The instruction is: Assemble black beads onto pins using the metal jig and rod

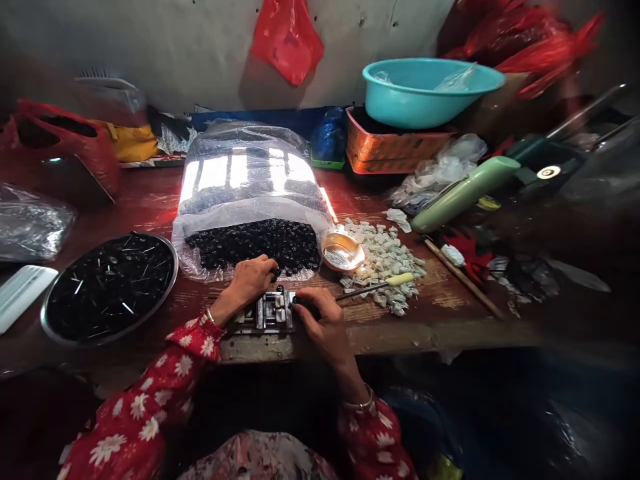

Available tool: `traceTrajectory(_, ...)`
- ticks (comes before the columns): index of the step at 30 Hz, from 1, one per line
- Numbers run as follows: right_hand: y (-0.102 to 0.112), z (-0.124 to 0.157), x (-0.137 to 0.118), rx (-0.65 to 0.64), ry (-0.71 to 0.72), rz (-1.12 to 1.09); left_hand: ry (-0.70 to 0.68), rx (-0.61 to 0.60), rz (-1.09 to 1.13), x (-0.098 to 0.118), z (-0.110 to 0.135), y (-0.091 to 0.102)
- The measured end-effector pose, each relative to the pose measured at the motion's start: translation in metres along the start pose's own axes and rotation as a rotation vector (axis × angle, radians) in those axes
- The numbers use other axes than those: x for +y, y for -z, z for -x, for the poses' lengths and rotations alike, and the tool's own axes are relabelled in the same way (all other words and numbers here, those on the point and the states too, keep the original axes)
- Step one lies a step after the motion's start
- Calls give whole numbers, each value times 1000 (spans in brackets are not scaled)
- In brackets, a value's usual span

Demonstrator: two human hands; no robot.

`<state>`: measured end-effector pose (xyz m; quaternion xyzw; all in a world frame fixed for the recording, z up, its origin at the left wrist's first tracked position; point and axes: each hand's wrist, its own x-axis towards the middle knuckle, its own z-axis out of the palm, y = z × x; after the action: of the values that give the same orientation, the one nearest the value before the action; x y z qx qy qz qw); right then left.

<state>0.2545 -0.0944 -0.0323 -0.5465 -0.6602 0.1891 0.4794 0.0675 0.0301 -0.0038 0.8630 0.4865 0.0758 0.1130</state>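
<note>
My left hand [253,279] rests at the front edge of a clear plastic bag [245,183] full of small black parts [255,243], fingers curled as if pinching one; what it holds is too small to name. My right hand [320,319] is closed beside a small metal jig [267,313] at the table's front edge, fingertips touching a dark piece at the jig's right side. A thin tool with a pale yellow handle [397,280] lies just right of that hand.
A round metal pan [107,288] of black parts with pins sits at left. A small brass bowl [343,251] and a heap of pale green-white pieces [387,260] lie at right. Behind stand a teal basin [430,90], an orange box [395,150], and red bags [287,37].
</note>
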Motion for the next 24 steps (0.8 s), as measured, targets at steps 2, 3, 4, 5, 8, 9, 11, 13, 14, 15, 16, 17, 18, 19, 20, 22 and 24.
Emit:
traceTrajectory(2, 2, 0, -2, -3, -11, -9, -15, 18, 4, -1, -1, 2)
traceTrajectory(3, 2, 0, -3, -2, -16, -13, -25, 50, 27, -1, 1, 3)
traceTrajectory(4, 2, 0, -3, -1, -18, -17, -38, 94, 66, -3, 4, 3)
traceTrajectory(5, 2, 0, -3, 3, -18, -21, -52, 145, 119, -4, 8, 4)
traceTrajectory(8, 3, 1, -2, 13, -4, -35, -94, 269, 304, -10, 27, 5)
traceTrajectory(9, 3, 1, -2, 9, 2, -38, -103, 289, 359, -11, 36, 6)
traceTrajectory(11, 3, 2, -3, -5, 13, -34, -108, 308, 444, -14, 53, 8)
traceTrajectory(13, 4, 2, -7, -24, 33, -26, -96, 312, 494, -16, 72, 11)
traceTrajectory(14, 3, 2, -9, -31, 49, -25, -82, 309, 506, -17, 80, 12)
traceTrajectory(15, 3, 3, -11, -37, 70, -25, -68, 305, 513, -17, 88, 13)
traceTrajectory(16, 2, 3, -13, -46, 94, -24, -60, 302, 512, -17, 95, 13)
traceTrajectory(17, 1, 3, -15, -61, 116, -20, -61, 303, 505, -17, 102, 13)
traceTrajectory(18, 0, 3, -16, -81, 133, -10, -71, 307, 490, -17, 108, 13)
traceTrajectory(19, -2, 3, -18, -108, 145, 10, -91, 312, 465, -16, 113, 12)
traceTrajectory(20, -3, 3, -19, -136, 154, 35, -115, 320, 431, -16, 117, 10)
traceTrajectory(22, -6, 3, -22, -179, 174, 94, -152, 345, 342, -17, 124, 6)
traceTrajectory(24, -8, 2, -24, -197, 192, 150, -173, 395, 252, -19, 128, 1)
